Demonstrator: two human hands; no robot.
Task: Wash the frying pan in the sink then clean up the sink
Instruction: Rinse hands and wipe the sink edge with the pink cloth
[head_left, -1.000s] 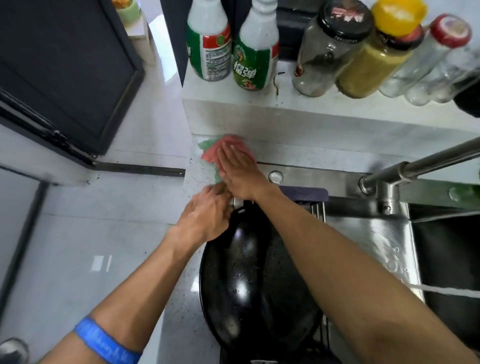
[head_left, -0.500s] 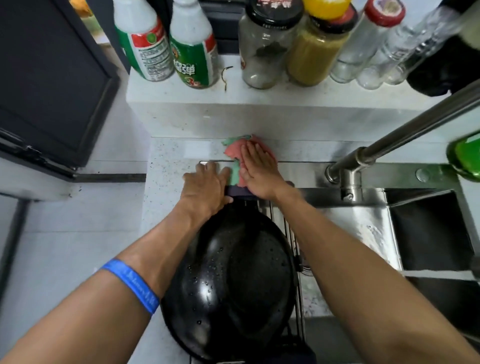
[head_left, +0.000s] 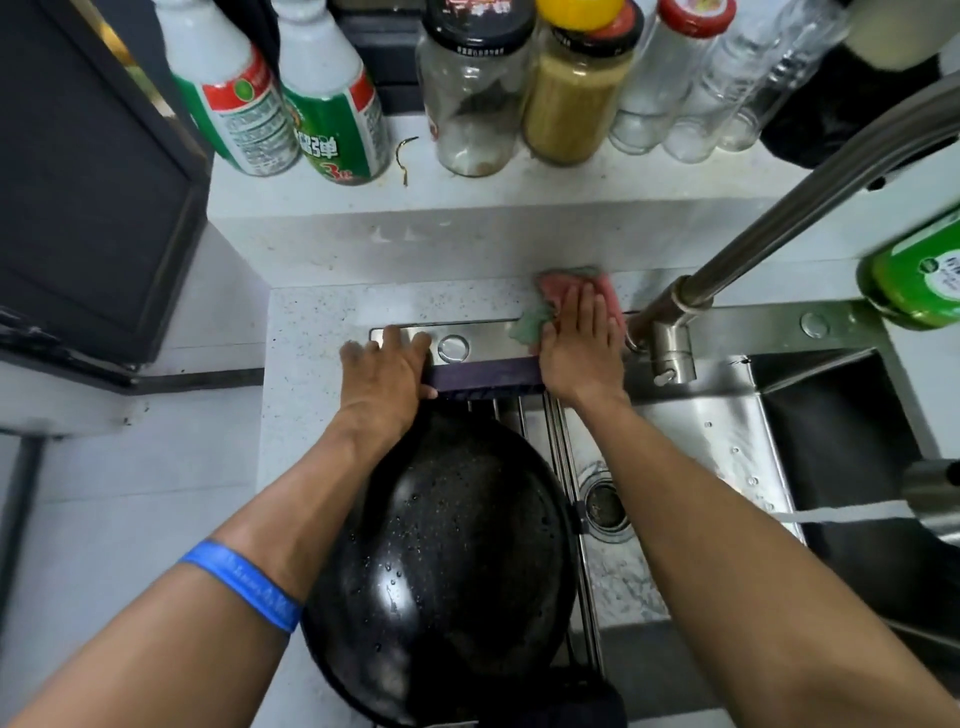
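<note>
The black frying pan (head_left: 447, 561) lies upside down, wet with droplets, on a metal rack (head_left: 558, 431) over the left part of the steel sink (head_left: 696, 431). My right hand (head_left: 579, 348) presses flat on a pink and green cloth (head_left: 556, 291) on the sink's back rim, just left of the tap base (head_left: 667, 343). My left hand (head_left: 387, 371) rests flat, fingers spread, on the rim at the sink's back left corner, above the pan's edge. It holds nothing.
A ledge behind the sink carries two green-labelled bottles (head_left: 291, 109), jars (head_left: 519, 88) and clear bottles (head_left: 727, 78). The tap spout (head_left: 810, 192) slants over the right side. A green bottle (head_left: 919, 270) stands at the right. The sink drain (head_left: 602, 504) is visible beside the pan.
My right hand has slid the cloth rightward along the back rim toward the tap. My left hand has moved off the pan's edge and now lies flat on the rim.
</note>
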